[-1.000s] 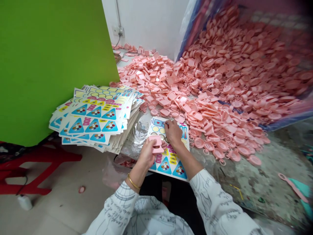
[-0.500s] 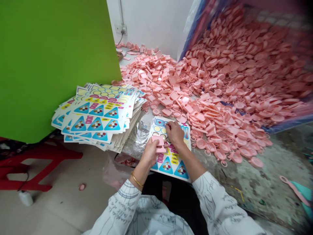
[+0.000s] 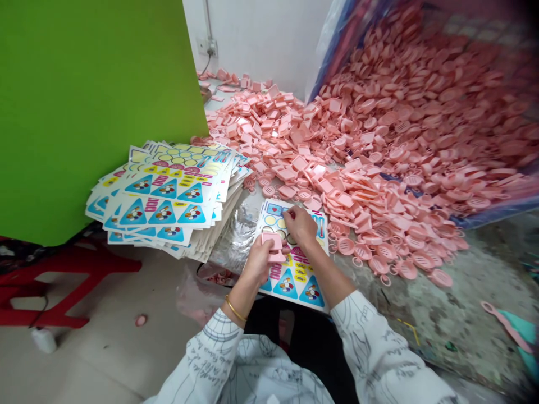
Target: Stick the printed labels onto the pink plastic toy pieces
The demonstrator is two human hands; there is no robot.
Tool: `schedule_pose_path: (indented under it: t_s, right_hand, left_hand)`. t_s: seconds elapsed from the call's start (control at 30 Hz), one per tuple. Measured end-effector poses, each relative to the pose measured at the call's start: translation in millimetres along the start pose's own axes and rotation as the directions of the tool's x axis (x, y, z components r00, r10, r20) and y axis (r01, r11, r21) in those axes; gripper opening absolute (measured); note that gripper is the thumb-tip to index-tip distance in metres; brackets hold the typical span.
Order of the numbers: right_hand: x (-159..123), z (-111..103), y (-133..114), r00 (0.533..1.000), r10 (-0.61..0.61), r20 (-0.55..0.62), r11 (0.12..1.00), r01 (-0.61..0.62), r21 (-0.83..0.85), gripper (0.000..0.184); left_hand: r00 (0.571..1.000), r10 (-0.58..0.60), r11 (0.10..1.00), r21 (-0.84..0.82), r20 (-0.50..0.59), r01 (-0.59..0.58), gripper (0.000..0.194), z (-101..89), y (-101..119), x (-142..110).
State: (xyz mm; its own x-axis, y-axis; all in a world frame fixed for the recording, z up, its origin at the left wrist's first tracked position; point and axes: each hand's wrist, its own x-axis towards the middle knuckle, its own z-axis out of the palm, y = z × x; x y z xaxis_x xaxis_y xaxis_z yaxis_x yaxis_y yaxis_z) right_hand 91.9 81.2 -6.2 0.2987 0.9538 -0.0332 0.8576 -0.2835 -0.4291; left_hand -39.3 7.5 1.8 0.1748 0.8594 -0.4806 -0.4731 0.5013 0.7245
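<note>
My left hand (image 3: 256,262) is shut on a pink plastic piece (image 3: 272,242), holding it over a printed sticker sheet (image 3: 287,284). My right hand (image 3: 300,226) rests on the upper part of that sheet, with its fingertips pinched against the surface. Whether they hold a small sticker is too small to tell. To the left lies a fanned stack of similar sticker sheets (image 3: 162,199). Beyond my hands spread heaps of pink square pieces (image 3: 269,134) and pink round slotted pieces (image 3: 421,123), the nearest almost touching the sheet.
Crumpled silver foil (image 3: 238,235) lies under the sheets. A green board (image 3: 92,112) rises at the left, above a red plastic stool (image 3: 54,280). A small white bottle (image 3: 43,340) and a pink disc (image 3: 141,320) sit on the tiled floor. Rough concrete (image 3: 442,297) lies to the right.
The view has shifted slightly right. My hands stay almost in place over the sheet, and the pink piece remains in my left hand.
</note>
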Motion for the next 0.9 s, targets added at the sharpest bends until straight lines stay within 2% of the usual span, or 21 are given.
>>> schedule_pose_path:
  t_s: [0.1, 0.17, 0.23, 0.3, 0.37, 0.43, 0.53, 0.63, 0.73, 0.9]
  right_hand:
    - [14, -7, -7, 0.995, 0.091, 0.033, 0.995, -0.090, -0.029, 0.035]
    - [24, -13, -7, 0.986, 0.125, 0.107, 0.992, -0.126, 0.002, 0.036]
    - [33, -17, -2, 0.969, 0.121, 0.217, 0.981, -0.150, 0.126, 0.037]
    - [40, -21, 4, 0.960, 0.077, 0.270, 0.929, -0.167, 0.329, 0.038]
    - [43, -24, 11, 0.972, 0.069, 0.227, 0.846, -0.177, 0.504, 0.040]
    - [44, -28, 15, 0.989, 0.082, 0.125, 0.805, -0.140, 0.577, 0.040]
    - [40, -33, 16, 1.000, 0.026, 0.015, 0.899, -0.030, 0.437, 0.037]
    - [29, -29, 13, 0.999, -0.034, 0.041, 0.987, 0.027, 0.156, 0.023]
    - [17, -19, 8, 0.997, -0.048, 0.063, 0.999, 0.047, 0.017, 0.019]
    - [6, -10, 2, 0.996, -0.051, 0.071, 0.998, 0.053, -0.028, 0.024]
  left_hand:
    - [1.000, -0.012, 1.000, 0.017, -0.017, 0.013, 0.026, 0.5, 0, 0]
    - [1.000, -0.015, 1.000, 0.014, -0.024, 0.015, 0.026, 0.6, -1, 0]
    - [1.000, -0.007, 1.000, 0.004, -0.024, 0.007, 0.026, 0.7, -2, 0]
    - [1.000, 0.000, 1.000, 0.004, -0.030, 0.000, 0.025, 0.9, -3, 0]
    - [0.999, 0.004, 1.000, 0.009, -0.032, -0.004, 0.024, 1.5, -3, -1]
    - [0.999, 0.014, 1.000, 0.009, -0.030, -0.014, 0.024, 2.4, -2, -2]
    - [0.999, 0.029, 1.000, 0.004, -0.025, -0.029, 0.024, 3.7, -1, -4]
    - [0.999, 0.033, 0.999, 0.002, -0.022, -0.033, 0.024, 3.9, -1, -4]
    - [0.999, 0.050, 0.999, 0.011, -0.015, -0.050, 0.025, 2.6, -3, -2]
    - [0.998, 0.065, 0.998, 0.024, -0.009, -0.064, 0.027, 0.2, -6, 2]
